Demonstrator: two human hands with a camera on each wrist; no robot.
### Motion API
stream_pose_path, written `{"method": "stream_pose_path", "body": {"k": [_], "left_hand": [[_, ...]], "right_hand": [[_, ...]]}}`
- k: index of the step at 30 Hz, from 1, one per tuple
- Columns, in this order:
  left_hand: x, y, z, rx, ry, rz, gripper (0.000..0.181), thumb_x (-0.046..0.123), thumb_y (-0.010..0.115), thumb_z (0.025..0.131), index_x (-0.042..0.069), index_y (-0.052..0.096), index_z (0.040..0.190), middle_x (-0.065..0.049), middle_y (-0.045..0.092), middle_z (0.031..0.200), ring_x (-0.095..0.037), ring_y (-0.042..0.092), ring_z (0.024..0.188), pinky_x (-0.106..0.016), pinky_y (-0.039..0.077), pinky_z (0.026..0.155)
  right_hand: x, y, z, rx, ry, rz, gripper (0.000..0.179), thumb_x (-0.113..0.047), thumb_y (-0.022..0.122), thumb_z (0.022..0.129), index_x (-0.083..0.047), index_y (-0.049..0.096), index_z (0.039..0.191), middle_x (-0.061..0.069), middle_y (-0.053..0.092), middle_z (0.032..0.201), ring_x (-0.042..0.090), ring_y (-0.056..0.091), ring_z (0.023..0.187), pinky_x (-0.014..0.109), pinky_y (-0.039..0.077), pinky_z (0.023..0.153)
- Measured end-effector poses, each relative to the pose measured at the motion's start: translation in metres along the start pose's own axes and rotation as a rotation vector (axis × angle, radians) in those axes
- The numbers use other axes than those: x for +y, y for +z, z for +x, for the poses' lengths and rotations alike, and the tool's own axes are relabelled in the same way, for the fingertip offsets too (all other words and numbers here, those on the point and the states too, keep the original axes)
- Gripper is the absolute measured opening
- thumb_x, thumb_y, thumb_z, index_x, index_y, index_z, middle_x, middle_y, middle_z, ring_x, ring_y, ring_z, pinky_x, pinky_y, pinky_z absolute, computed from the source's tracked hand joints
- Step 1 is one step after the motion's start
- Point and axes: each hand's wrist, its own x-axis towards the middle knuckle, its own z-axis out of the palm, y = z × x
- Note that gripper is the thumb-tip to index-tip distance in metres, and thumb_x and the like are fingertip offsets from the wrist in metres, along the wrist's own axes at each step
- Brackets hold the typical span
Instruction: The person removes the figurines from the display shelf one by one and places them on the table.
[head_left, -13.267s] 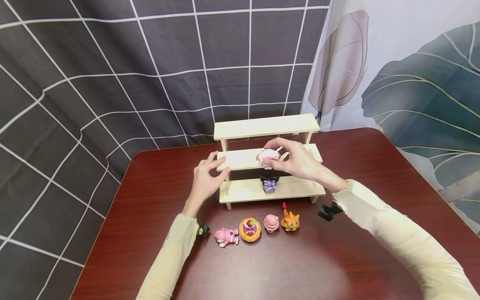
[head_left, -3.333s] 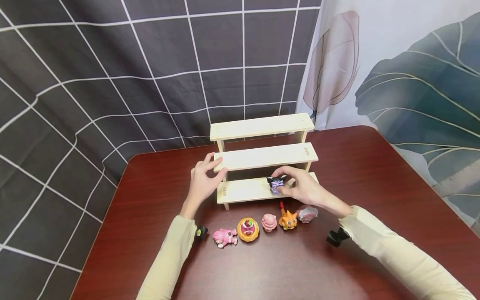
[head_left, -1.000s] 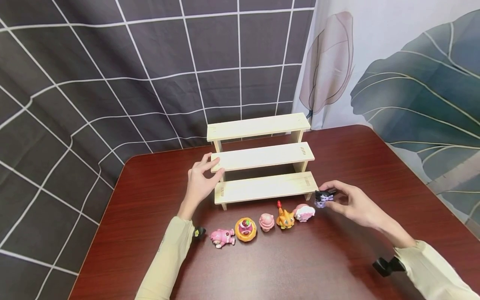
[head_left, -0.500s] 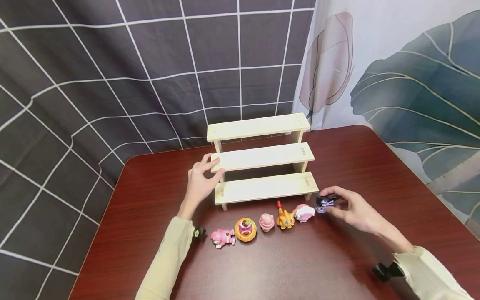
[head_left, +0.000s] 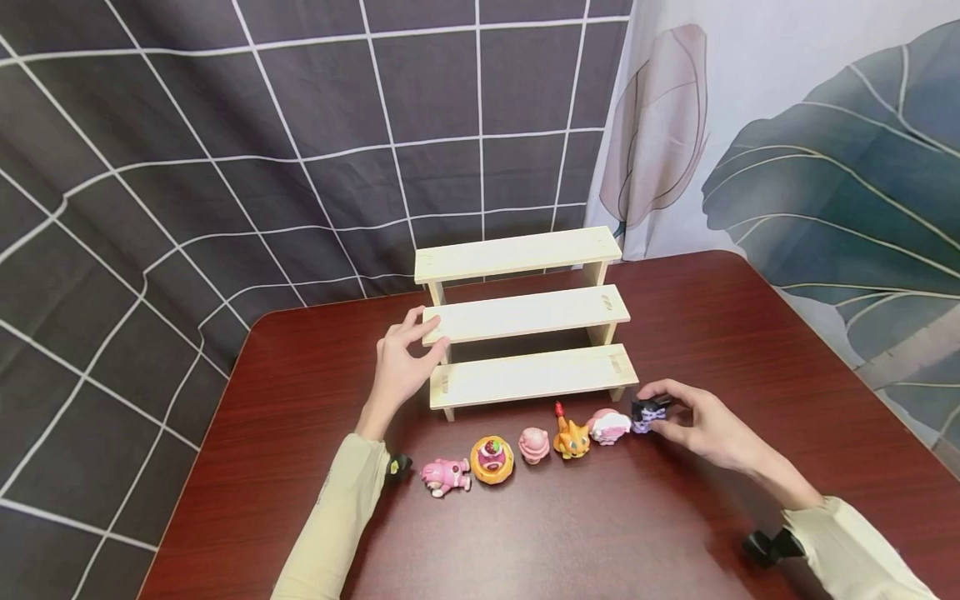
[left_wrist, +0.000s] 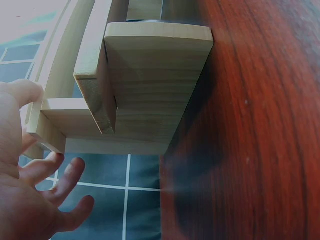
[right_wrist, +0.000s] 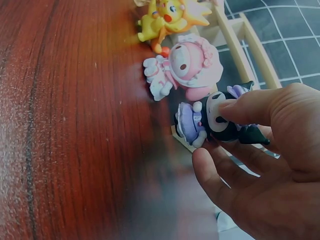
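My left hand (head_left: 403, 354) grips the left end of the middle board of a three-step wooden display shelf (head_left: 525, 314). In the left wrist view its thumb lies over that board and other fingers spread at the end below. Beyond the shelf's right front corner, my right hand (head_left: 705, 421) pinches a black-and-purple figurine (right_wrist: 190, 122) by its head, thumb on the face. The figurine is upright, low at the table, beside a pink-and-white figurine (head_left: 610, 426). Left of that one sits an orange figurine with a red-tipped tail (head_left: 572, 440).
Continuing leftward, the row in front of the shelf has a pink ice-cream-like figure (head_left: 534, 446), a round orange-rimmed cake-like toy (head_left: 492, 460) and a pink figurine lying down (head_left: 446, 477). All rest on a dark red table (head_left: 570, 533). A grid-patterned curtain (head_left: 300, 150) hangs behind.
The pink-and-white figurine went from the middle board to the table. The black-and-purple figurine left the bottom board, moved right and came down at the row's end. My left hand stayed put.
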Motion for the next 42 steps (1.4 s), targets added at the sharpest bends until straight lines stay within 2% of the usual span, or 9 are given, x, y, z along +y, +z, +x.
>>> {"method": "stream_pose_path", "body": {"k": [22, 30, 36, 42], "left_hand": [[0.001, 0.0, 0.0, -0.002, -0.009, 0.001, 0.037, 0.02, 0.079, 0.086, 0.009, 0.074, 0.121, -0.013, 0.058, 0.139, -0.037, 0.057, 0.109, -0.052, 0.042, 0.086], [0.0, 0.0, -0.001, -0.003, -0.014, 0.003, 0.038, 0.019, 0.08, 0.086, 0.01, 0.073, 0.122, -0.012, 0.058, 0.14, -0.035, 0.057, 0.109, -0.05, 0.042, 0.085], [-0.001, 0.001, -0.001, 0.001, -0.01, 0.008, 0.038, 0.02, 0.08, 0.086, 0.009, 0.074, 0.122, -0.013, 0.058, 0.139, -0.036, 0.057, 0.109, -0.05, 0.042, 0.084], [-0.001, 0.001, 0.0, 0.003, -0.004, 0.005, 0.037, 0.02, 0.079, 0.086, 0.009, 0.074, 0.121, -0.013, 0.058, 0.139, -0.036, 0.058, 0.108, -0.051, 0.043, 0.084]], "right_hand": [[0.008, 0.006, -0.003, -0.028, 0.026, 0.02, 0.04, 0.016, 0.072, 0.077, -0.005, 0.063, 0.11, 0.003, 0.064, 0.097, 0.011, 0.061, 0.077, 0.021, 0.051, 0.069], [0.008, 0.004, -0.003, -0.012, 0.027, -0.009, 0.04, 0.013, 0.076, 0.077, -0.006, 0.064, 0.11, 0.002, 0.064, 0.097, 0.011, 0.061, 0.077, 0.022, 0.051, 0.068], [0.009, 0.004, -0.003, -0.034, 0.046, -0.024, 0.039, 0.01, 0.077, 0.078, -0.007, 0.063, 0.11, 0.0, 0.064, 0.095, 0.01, 0.06, 0.078, 0.024, 0.052, 0.067], [0.012, 0.003, -0.002, -0.055, 0.008, -0.022, 0.04, 0.009, 0.077, 0.078, -0.006, 0.062, 0.111, 0.0, 0.063, 0.095, 0.009, 0.059, 0.078, 0.025, 0.052, 0.066]]}}
